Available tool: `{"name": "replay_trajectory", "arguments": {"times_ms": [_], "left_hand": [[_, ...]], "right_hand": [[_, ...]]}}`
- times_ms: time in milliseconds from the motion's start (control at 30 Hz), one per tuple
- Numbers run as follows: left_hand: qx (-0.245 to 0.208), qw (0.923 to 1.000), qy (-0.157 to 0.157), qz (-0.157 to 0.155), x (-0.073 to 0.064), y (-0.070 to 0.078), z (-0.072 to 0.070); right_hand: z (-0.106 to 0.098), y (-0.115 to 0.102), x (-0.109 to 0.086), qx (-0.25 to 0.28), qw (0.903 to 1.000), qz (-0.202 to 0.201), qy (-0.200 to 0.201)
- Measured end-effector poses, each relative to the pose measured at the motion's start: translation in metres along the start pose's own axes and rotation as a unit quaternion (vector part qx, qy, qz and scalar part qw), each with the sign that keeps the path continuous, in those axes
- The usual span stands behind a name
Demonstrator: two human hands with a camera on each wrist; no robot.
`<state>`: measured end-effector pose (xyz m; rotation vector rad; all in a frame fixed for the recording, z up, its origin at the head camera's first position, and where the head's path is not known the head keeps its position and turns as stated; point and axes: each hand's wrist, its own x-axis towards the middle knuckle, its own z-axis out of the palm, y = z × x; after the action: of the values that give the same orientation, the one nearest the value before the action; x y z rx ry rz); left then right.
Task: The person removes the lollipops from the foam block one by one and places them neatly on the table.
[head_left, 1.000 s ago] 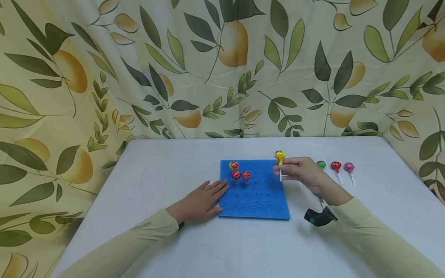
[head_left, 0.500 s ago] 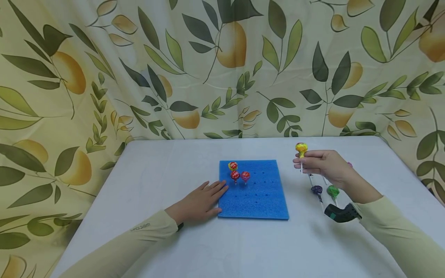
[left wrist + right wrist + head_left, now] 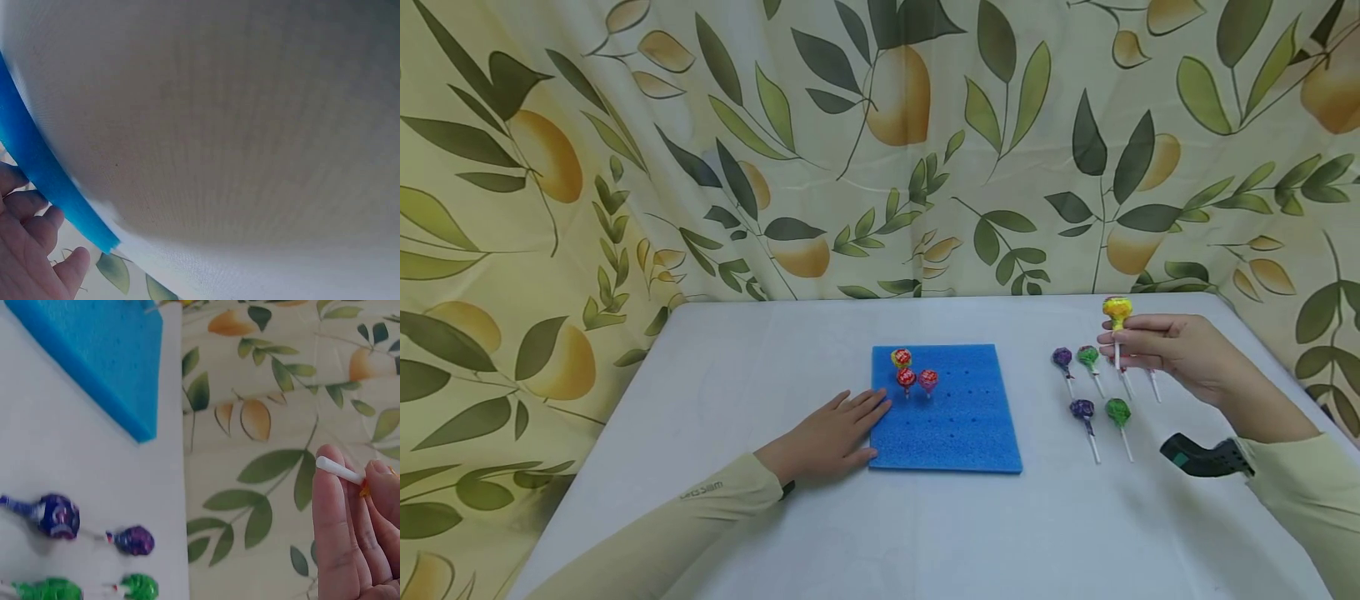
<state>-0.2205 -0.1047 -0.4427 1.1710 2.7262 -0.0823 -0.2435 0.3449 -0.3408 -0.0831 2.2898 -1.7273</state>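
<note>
Well beyond blue board edge [image 3: 1005,408], yellow lollipop [image 3: 1117,309] aloft

Foam board [image 3: 958,446] on table [image 3: 775,350], three lollipops [image 3: 906,377] in its far left part, loose lollipops [image 3: 1082,409] to its right, curtain [image 3: 887,200] behind.

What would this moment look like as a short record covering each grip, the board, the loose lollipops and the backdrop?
right grip: pinches the yellow lollipop, head up
left grip: fingers touch the left edge of the blue foam board
board: small holes; three standing lollipops toward its far left
loose on the white table: two purple lollipops, two green lollipops, right of the board
partly hidden: two more lollipops, behind the right grip
backdrop: leaf-and-fruit-print cloth
</note>
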Motion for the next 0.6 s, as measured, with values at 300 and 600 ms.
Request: {"name": "replay_trajectory", "arguments": {"times_ms": [300, 600], "left_hand": [[0.004, 1.0000, 0.003, 0.001, 0.000, -0.001, 0.001], [0.010, 0.9999, 0.007, 0.002, 0.002, -0.002, 0.003]], "right_hand": [[-0.034, 0.015, -0.011, 0.060, 0.9980, -0.009, -0.015], [-0.061, 0.032, -0.013, 0.060, 0.9978, 0.024, 0.017]]}}
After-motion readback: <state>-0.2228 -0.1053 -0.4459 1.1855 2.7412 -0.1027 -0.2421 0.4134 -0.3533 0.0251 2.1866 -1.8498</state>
